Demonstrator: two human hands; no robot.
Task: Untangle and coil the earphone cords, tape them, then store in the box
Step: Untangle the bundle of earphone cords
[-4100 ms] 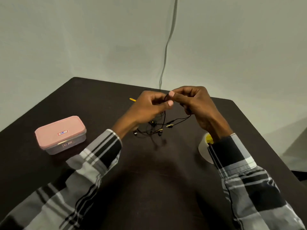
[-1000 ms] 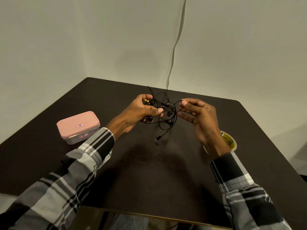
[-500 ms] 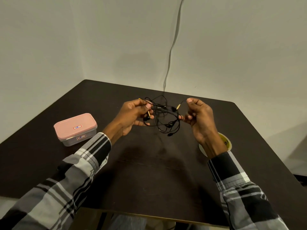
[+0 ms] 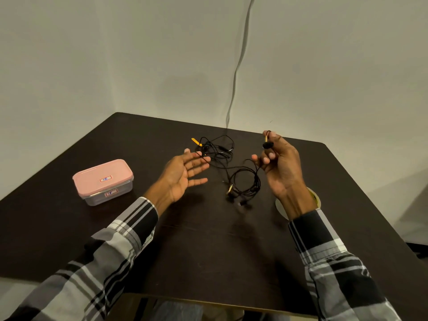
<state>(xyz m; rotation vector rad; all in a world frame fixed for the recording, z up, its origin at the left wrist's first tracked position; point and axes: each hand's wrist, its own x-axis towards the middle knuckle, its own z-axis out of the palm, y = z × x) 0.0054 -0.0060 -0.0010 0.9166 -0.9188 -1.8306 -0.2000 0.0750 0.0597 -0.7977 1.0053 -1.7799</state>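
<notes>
The right hand [image 4: 281, 167] pinches an earbud of the black earphone cords [image 4: 243, 179]; the left hand [image 4: 183, 174] hangs released over the desk [image 4: 208, 251], fingers spread.

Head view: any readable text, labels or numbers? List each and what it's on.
None can be read.
Sticker on the pink lid of the box: red border, blue marks, too blurred to read.
Sticker on the box's clear side wall: same, unreadable.
Tape roll behind the right hand: yellow printing, mostly hidden, illegible.
Yellow tag on the earphone cords: dark marks, too small.
</notes>
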